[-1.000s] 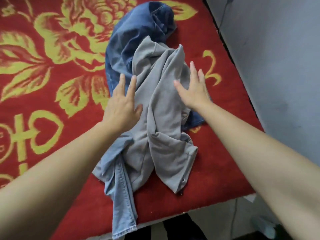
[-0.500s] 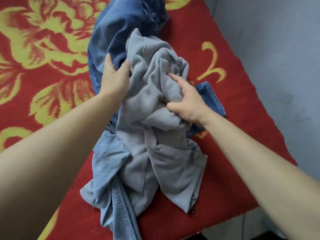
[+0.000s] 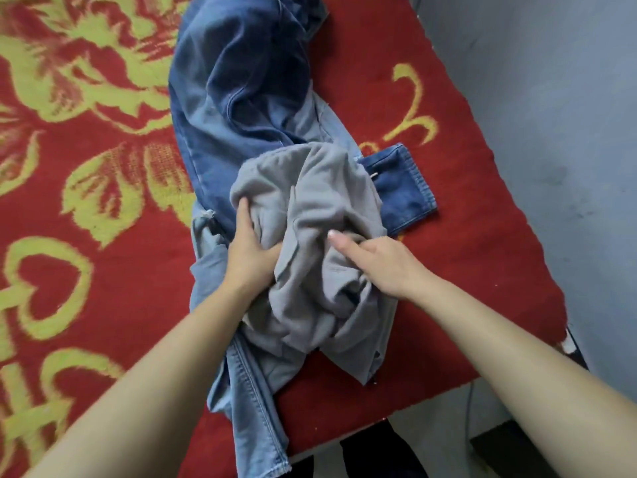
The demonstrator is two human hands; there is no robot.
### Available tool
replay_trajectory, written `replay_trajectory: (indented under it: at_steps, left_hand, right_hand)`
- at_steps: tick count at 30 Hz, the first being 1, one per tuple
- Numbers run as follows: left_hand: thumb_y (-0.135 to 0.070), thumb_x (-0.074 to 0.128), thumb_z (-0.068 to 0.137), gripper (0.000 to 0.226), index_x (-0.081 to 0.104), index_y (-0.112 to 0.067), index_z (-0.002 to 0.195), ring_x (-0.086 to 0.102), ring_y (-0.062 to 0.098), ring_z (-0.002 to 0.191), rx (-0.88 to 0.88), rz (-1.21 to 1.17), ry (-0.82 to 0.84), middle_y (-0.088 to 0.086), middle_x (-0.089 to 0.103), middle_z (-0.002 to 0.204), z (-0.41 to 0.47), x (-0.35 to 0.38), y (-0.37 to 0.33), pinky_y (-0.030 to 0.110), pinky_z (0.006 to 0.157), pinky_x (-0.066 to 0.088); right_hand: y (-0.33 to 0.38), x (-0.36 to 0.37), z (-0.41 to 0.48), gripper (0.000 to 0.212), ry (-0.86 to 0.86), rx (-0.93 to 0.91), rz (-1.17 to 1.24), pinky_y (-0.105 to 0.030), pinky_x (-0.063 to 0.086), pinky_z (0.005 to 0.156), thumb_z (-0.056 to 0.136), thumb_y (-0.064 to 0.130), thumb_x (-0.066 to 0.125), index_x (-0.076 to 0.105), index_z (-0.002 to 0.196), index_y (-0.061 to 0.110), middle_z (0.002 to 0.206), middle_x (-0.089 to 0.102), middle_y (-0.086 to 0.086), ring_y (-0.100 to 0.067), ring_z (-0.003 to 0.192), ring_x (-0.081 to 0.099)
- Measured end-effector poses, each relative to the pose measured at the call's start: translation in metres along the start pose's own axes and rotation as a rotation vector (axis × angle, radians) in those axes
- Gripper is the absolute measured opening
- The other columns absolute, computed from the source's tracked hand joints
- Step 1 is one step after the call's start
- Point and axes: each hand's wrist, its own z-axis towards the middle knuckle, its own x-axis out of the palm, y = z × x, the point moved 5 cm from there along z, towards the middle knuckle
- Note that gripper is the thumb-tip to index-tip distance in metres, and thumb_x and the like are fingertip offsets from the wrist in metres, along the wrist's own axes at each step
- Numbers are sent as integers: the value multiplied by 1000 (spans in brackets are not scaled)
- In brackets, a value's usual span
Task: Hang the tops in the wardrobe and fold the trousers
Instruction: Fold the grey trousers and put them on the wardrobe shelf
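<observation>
Grey garment (image 3: 320,208) bunched on the jeans, close to the near edge of the red bedspread (image 3: 465,253); my left hand (image 3: 248,250) grips its left folds, my right hand (image 3: 382,260) clutches its right folds, one finger straight. Dark blue jeans (image 3: 241,81) run under it toward the far edge, and light blue jeans (image 3: 255,391) hang over the near edge.

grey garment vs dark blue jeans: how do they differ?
Grey garment is bunched on top, held by left hand and right hand; dark blue jeans lie stretched out underneath. Grey garment is plain, pale fabric; dark blue jeans are denim with stitched seams. Both are wrinkled.
</observation>
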Motion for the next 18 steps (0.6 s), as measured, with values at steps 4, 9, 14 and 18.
replay_trajectory:
  at_steps: [4, 9, 14, 18]
  left_hand:
    - [-13, 76, 78, 72, 44, -25, 141, 53, 3, 119, -14, -60, -12, -7, 57, 134, -27, -3, 22, 29, 104, 42]
    - [-1, 66, 71, 34, 61, -22, 97, 64, 8, 81, 16, -85, 33, -12, 69, 84, -51, 5, 22, 31, 80, 53]
    - [-17, 79, 69, 22, 61, -21, 80, 61, 13, 71, -71, -206, 106, -4, 66, 75, -74, 0, 23, 34, 72, 53]
    - [-44, 84, 68, 50, 68, -1, 89, 69, 27, 87, -272, -536, 106, 12, 73, 94, -89, -34, 22, 38, 82, 54]
  right_hand:
    - [-40, 6, -7, 48, -217, 131, -188, -34, 37, 67, 78, 63, 65, 47, 63, 21, 75, 52, 4, -31, 86, 60]
    - [-43, -6, -13, 115, -410, -7, 146, -31, 20, 119, 56, 32, 82, 19, 152, 17, 153, 21, -15, -24, 144, 18]
    - [-18, -17, 21, 112, -158, -93, 246, -40, 28, 121, 60, 47, 61, 13, 159, 25, 154, 41, -5, -15, 144, 36]
    - [12, -7, 5, 64, 37, -265, 73, -34, 53, 90, 56, 45, 61, 61, 118, 28, 102, 70, 9, -8, 100, 64]
